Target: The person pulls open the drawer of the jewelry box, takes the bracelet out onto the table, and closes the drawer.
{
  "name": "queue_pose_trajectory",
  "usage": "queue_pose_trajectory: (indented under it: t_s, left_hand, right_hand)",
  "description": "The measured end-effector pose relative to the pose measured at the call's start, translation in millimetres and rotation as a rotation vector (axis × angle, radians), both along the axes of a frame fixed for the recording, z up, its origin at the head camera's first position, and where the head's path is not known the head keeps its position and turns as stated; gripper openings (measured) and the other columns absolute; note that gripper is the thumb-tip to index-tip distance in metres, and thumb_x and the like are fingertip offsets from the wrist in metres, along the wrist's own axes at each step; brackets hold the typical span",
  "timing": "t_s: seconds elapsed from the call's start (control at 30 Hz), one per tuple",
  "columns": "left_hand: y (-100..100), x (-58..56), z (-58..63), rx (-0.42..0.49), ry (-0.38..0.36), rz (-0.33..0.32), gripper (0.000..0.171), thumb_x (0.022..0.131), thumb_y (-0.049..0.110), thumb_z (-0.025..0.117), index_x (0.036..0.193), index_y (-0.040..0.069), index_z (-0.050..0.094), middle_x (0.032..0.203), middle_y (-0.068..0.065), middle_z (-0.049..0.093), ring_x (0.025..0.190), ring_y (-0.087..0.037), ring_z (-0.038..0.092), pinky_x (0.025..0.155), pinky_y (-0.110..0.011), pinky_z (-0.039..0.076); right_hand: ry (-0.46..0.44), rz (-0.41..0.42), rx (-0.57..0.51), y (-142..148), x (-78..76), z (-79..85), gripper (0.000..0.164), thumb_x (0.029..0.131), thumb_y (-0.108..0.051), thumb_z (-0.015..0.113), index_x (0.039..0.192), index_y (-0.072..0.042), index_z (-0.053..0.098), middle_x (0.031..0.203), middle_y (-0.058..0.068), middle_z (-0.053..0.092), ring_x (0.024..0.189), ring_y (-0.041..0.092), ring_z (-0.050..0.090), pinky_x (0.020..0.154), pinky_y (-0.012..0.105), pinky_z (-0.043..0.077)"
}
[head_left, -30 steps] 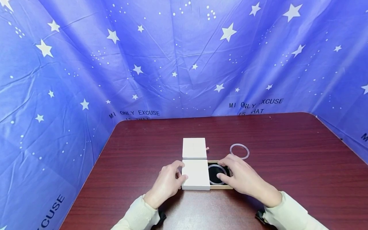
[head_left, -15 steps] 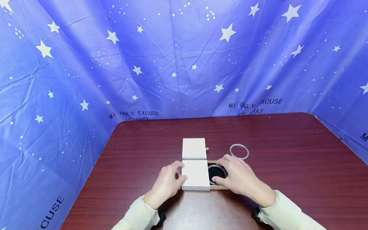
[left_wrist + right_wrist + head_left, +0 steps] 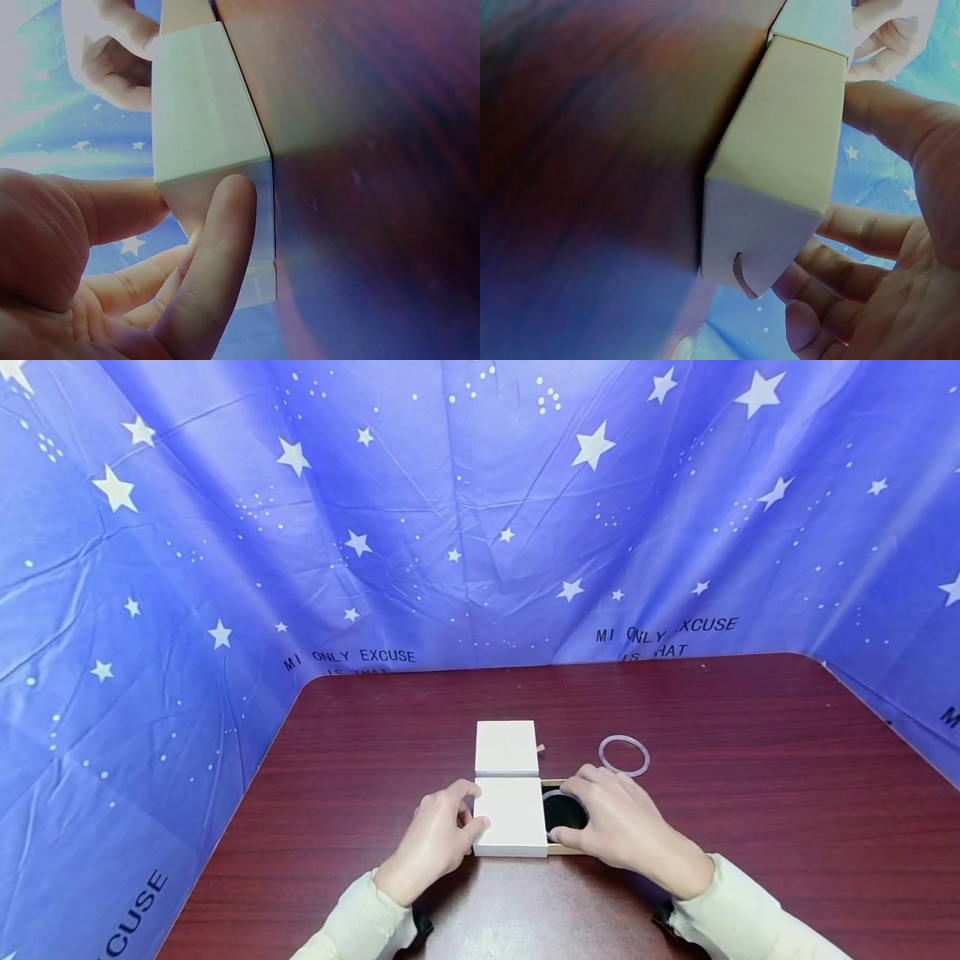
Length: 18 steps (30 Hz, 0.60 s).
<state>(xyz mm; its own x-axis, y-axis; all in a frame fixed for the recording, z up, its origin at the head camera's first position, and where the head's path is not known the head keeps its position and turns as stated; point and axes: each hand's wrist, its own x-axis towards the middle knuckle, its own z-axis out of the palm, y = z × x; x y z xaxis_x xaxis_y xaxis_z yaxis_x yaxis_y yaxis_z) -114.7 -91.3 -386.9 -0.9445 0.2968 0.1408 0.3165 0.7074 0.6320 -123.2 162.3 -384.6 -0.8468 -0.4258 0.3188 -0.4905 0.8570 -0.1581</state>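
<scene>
A white drawer-style box (image 3: 510,814) lies on the table, its tan-sided drawer (image 3: 791,112) pulled out to the right. Inside the drawer, on black lining, sits a pale bangle (image 3: 552,794), partly covered by fingers. My left hand (image 3: 438,835) grips the left end of the box's outer sleeve, thumb at the near corner and a finger at the far one. My right hand (image 3: 618,818) arches over the drawer, with thumb and fingertips at opposite sides of the bangle. A ribbon pull (image 3: 744,276) hangs from the drawer's end in the right wrist view.
A second white box (image 3: 507,747), with a small pink tab at its right, stands directly behind the first. Another lilac bangle (image 3: 603,757) lies on the dark red wood table (image 3: 375,718) behind my right hand. A blue star-print curtain (image 3: 465,510) hangs beyond the table.
My right hand has shifted left over the drawer, its thumb and fingers now at the bangle's edges and covering more of it. The left hand and the sleeve have stayed put.
</scene>
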Motion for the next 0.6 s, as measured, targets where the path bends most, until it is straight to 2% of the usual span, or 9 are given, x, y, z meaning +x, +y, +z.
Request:
queue_pose_trajectory:
  t_s: [0.6]
  left_hand:
    - [0.3,0.9,0.9,-0.009,0.001,0.008,0.033,0.085,0.014,0.07,0.114,0.003,0.059,0.063,0.012,0.055,0.052,0.002,0.05,0.071,-0.031,0.046]
  right_hand:
    - [-0.073,-0.036,0.037,-6.1,-2.2,1.1,0.05,0.067,-0.048,0.076,0.1,-0.011,0.07,0.093,-0.002,0.058,0.082,0.018,0.055,0.071,0.036,0.042]
